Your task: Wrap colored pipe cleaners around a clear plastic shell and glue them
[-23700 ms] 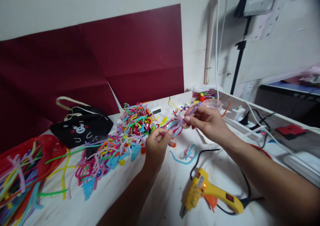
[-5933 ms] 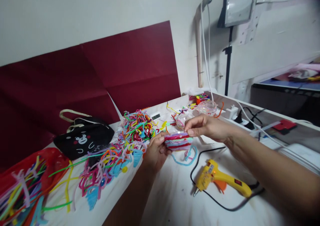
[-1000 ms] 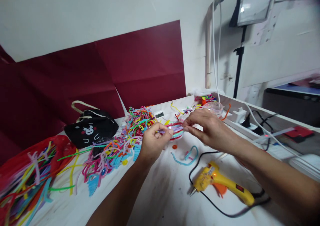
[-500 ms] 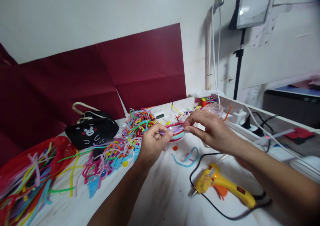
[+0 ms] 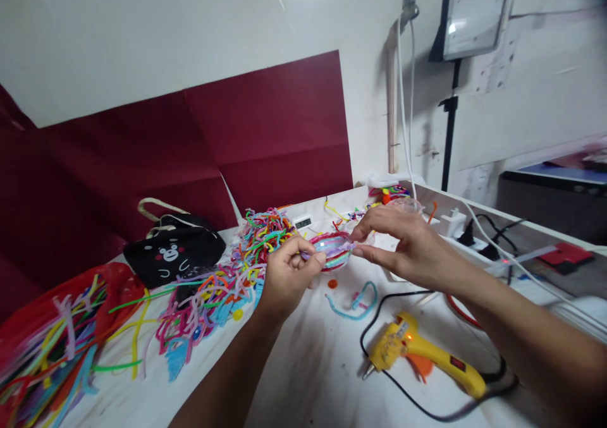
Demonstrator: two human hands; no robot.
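Striped fuzzy piece [image 5: 334, 251] | ends partly covered | hands [image 5: 290, 275] clamped on opposite ends | underside hidden

Reaching forward over the surface with both forearms angled inward. Pinching with the left hand [image 5: 290, 275], thumb against curled fingers. Holding the right hand [image 5: 396, 238] slightly higher, wrist bent, thumb and index tips close together, facing the left.

No readable text, digital display [image 5: 302, 223] (digits blurred)
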